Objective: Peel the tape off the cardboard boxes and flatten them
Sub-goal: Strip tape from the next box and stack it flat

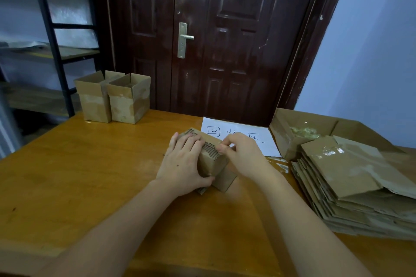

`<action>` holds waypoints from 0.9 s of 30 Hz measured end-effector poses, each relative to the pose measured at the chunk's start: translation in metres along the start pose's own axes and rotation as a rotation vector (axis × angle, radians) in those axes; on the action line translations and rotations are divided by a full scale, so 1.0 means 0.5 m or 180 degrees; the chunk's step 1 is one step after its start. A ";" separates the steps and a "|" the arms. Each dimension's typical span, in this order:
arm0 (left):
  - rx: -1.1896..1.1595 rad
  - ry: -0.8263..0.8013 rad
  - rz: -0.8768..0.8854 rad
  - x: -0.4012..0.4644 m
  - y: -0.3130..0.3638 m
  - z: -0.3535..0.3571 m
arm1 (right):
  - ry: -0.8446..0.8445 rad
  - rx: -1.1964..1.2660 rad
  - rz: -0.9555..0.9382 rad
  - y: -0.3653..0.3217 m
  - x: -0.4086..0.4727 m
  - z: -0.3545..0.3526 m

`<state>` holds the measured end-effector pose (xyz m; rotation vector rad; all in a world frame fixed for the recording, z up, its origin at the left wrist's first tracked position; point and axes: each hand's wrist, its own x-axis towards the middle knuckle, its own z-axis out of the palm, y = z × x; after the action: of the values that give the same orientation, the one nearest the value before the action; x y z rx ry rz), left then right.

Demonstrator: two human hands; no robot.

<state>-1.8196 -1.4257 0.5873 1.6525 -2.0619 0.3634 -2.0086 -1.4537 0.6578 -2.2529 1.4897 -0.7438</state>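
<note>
Obs: While the left hand (183,161) clamps the small cardboard box (212,162) from its near-left side, fingers laid over the top and thumb curled under the low front corner, the right hand (242,153) works at the top edge. Box sits mid-desk, a bit toward the far edge, just in front of the white paper sign (252,136).

Rec: State of the right grip?

Obs: Thumb and forefinger pressed together at the box's upper edge, apparently pinching a tape end; the tape itself is too faint to make out. Left grip curled round the box, holding it tilted.

Rec: Step in hand?

Obs: Judged as tape-peeling on this box, flattening not yet begun. Two open boxes (112,96) wait at the desk's far left corner; a stack of flattened boxes (351,177) lies along the right edge, with a large open carton (301,126) behind it holding what looks like wadded tape.

Rec: Next move calls for?

Obs: Probably a steady pull along the seam while the left hand braces, then collapsing the box
</note>
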 end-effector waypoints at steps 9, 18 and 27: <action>-0.0101 -0.0163 0.0136 -0.002 -0.017 -0.014 | 0.0592 0.0574 0.0422 0.010 0.020 -0.013; -0.0244 -0.0434 0.0466 0.002 -0.058 -0.041 | 0.0982 -0.0843 -0.0607 0.039 -0.006 0.023; 0.0101 -0.0873 0.0266 0.009 -0.015 -0.086 | -0.0145 0.0853 -0.0089 0.037 -0.036 -0.010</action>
<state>-1.8049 -1.4105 0.6258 1.7188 -2.3411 0.2065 -2.0308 -1.4444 0.6477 -2.0783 1.2575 -0.8399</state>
